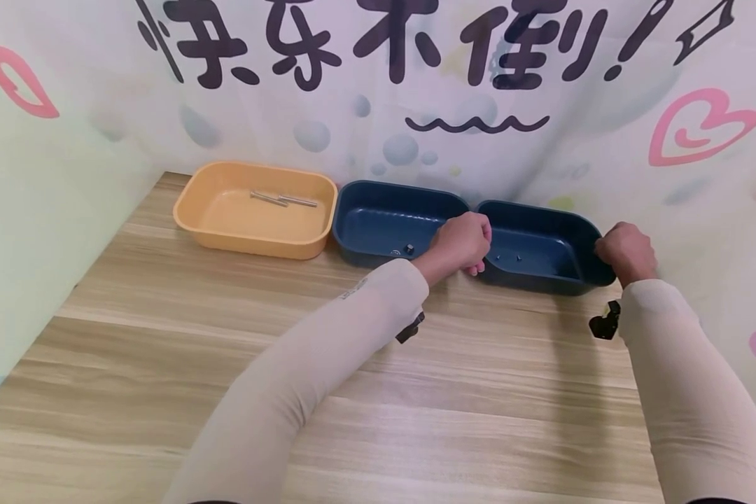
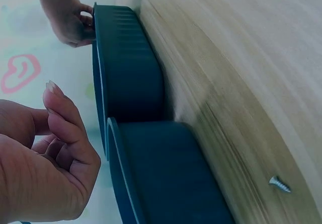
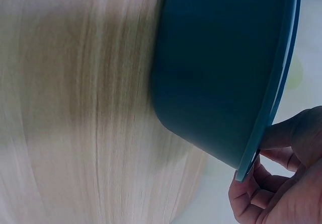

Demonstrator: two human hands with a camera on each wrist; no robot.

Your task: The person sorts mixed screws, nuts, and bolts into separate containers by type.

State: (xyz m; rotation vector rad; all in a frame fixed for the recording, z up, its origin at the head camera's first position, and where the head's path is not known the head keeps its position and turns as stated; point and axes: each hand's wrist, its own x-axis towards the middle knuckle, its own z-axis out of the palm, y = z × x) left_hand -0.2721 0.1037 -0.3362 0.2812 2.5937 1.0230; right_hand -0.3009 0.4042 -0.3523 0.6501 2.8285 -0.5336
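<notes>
At the right end of the right blue tray (image 1: 529, 280), my right hand (image 1: 626, 252) pinches the rim; in the right wrist view the fingers (image 3: 276, 133) sit on both sides of that edge. My left hand (image 1: 461, 241) is over the place where the two blue trays meet, its fingers (image 2: 75, 148) curled, with no object visible in them. Two tiny dark screws (image 1: 519, 258) lie in the right tray. The middle blue tray (image 1: 368, 255) holds a nut (image 1: 409, 248) and another small metal piece beside it.
An orange tray (image 1: 258, 245) with a few long bolts (image 1: 297, 201) stands left of the blue ones. A small screw (image 2: 279, 184) lies on the wooden table (image 1: 416, 420) in front of the trays. A printed cloth (image 1: 353, 126) hangs right behind the row.
</notes>
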